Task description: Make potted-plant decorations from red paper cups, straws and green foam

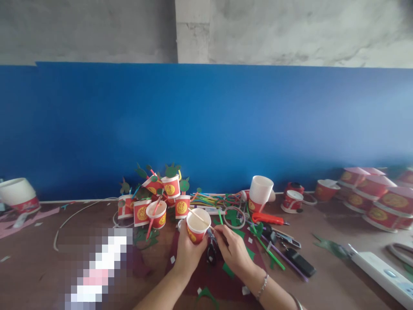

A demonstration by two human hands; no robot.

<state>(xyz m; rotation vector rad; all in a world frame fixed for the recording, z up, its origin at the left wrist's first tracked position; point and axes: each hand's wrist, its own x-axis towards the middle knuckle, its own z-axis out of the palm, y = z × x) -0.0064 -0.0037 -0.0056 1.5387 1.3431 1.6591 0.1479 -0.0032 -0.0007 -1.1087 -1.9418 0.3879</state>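
My left hand point(187, 256) is wrapped round a red-and-white paper cup point(195, 237) with a yellow emblem, its mouth tipped toward me. Across the cup's mouth lies a thin pale stick point(198, 216); the fingers of my right hand point(232, 249) are closed at its near end. What kind of stick it is, I cannot make out. Dark-handled scissors point(211, 253) lie between my hands, partly hidden. Below is a dark red sheet point(200, 282) strewn with green paper scraps point(228, 270) and small white pieces.
Small cups with green paper shapes and straws point(170, 188) are piled behind my left hand. Beyond my right hand lie coloured straws point(209, 199), stacked white cups point(260, 189), an orange cutter point(267, 218), keys with a black fob point(300, 261) and a white power strip point(380, 271). Pink-topped cups point(389, 200) stand far right.
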